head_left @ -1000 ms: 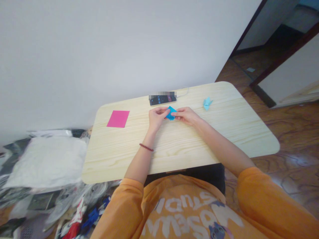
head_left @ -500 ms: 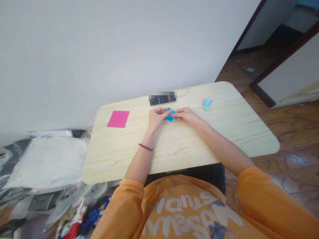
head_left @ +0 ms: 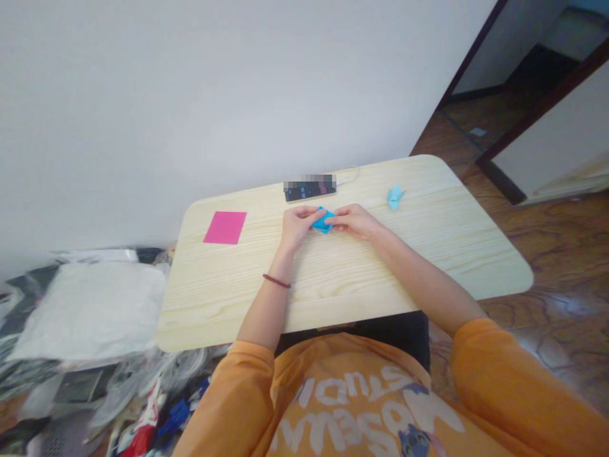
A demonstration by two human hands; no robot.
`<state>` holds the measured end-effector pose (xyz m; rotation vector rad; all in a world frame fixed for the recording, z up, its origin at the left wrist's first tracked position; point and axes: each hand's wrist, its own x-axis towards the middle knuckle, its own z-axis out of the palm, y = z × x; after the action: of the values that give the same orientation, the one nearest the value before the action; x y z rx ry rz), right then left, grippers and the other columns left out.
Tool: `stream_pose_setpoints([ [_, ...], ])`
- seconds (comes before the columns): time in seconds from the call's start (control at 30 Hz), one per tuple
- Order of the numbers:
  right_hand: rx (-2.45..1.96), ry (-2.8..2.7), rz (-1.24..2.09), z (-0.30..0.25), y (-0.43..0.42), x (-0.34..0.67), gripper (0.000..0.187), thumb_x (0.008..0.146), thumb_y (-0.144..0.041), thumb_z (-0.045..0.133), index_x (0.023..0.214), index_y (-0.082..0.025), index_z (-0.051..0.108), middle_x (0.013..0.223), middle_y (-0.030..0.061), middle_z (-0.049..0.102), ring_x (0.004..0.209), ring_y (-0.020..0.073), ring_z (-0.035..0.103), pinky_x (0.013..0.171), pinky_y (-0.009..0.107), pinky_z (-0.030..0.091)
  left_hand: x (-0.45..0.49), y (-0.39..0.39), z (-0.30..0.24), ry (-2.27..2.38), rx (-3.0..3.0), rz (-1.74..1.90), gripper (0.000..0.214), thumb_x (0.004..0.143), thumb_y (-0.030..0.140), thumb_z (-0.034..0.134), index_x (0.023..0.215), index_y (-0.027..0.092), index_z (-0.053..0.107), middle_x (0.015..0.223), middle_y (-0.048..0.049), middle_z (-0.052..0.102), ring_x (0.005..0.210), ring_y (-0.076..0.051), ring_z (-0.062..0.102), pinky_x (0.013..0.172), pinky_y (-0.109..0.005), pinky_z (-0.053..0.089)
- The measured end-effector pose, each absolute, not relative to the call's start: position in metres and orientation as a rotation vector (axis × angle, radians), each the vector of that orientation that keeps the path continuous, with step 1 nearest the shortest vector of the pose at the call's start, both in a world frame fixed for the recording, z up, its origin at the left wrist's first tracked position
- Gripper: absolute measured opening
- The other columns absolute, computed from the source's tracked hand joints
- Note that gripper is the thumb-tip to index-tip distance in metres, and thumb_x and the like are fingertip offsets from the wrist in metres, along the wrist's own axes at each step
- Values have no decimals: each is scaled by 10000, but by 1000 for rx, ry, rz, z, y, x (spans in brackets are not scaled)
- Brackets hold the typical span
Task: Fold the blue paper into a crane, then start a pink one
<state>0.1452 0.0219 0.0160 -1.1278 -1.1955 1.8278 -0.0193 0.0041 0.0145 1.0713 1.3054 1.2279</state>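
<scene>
A small folded piece of blue origami paper (head_left: 323, 221) is held between both hands above the middle of the table. My left hand (head_left: 299, 223) pinches its left side, thumb on top. On the right side, my right hand (head_left: 354, 221) grips it between thumb and fingers; the fingertips beneath are partly hidden. To the left lies a flat pink paper square (head_left: 225, 228). A folded light-blue paper figure (head_left: 394, 197), shaped like a crane, rests off to the right.
Behind my hands a phone (head_left: 310, 189) with a white cable (head_left: 351, 178) lies near the wall side of the light wooden table (head_left: 347, 279). A white bag (head_left: 95, 308) and clutter are on the left. An open doorway (head_left: 514, 76) stands at the far right.
My left hand has shifted very slightly left, and a little more of the blue paper shows between the hands. Both hands keep their hold on it.
</scene>
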Motion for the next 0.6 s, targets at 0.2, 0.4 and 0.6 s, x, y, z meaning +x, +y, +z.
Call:
stream_pose_setpoints([
  [0.2,-1125,-1229,1823,19,21,145,354,425,-344,906,544,-122,657,510,-6,581,520,71,490,520,231,360,-20,4,14,1312,1078,1219,372,529,442,852,710,139,737,646,-49,699,510,-93,563,452,-198,392],
  [0.4,-1134,-1212,1850,21,20,145,335,421,-321,899,547,-124,658,516,-6,588,505,66,473,505,229,357,-21,3,17,1316,1110,1214,387,519,471,850,683,142,730,618,-44,685,490,-81,528,432,-188,364],
  [0.6,-1136,-1228,1862,22,20,145,306,453,-298,892,550,-124,661,517,0,594,502,68,475,516,235,373,-22,4,16,1303,1058,1200,383,500,432,861,729,149,741,669,-48,706,527,-102,568,461,-204,386],
])
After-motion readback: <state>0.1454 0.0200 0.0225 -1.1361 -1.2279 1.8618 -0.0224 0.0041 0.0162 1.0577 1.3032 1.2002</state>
